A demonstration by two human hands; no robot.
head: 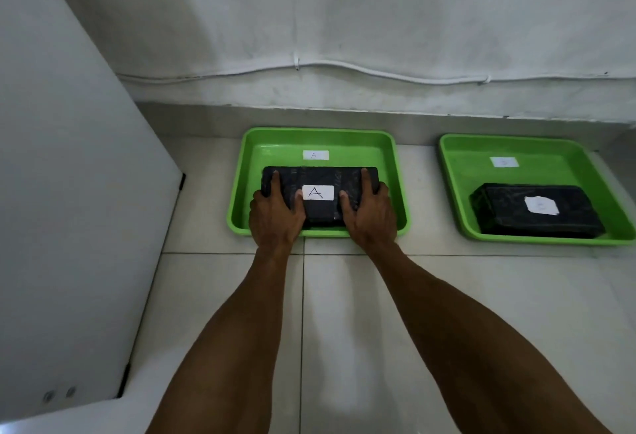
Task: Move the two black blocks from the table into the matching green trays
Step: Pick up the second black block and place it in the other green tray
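The block marked A (318, 192) is held at both ends. The left hand (275, 215) is closed over the left end, with the fingers laid across the top and the thumb resting near the white label (317, 192). The right hand (370, 215) is closed over the right end in the same way. Both grips are wrapped on the block; whether any weight is carried by them cannot be told.

The block is located inside the left tray (247, 172), toward its near edge. Whether it is fully seated on the tray floor cannot be told, since the near edge is hidden by the hands. A small tag (315, 155) reading A is fixed to the tray floor just beyond the block, so the letters are matched.

In the right tray (451, 158), the second block (537, 210) is found lying flat, untouched by either hand. The label on it and the tag on its tray are too blurred to be read.

Both trays are set side by side on the tiled surface (361, 330), near the wall. No block is seen outside a tray.

The task is judged nearly complete. Only the release of block A, and the withdrawal of the hands, appears to remain.
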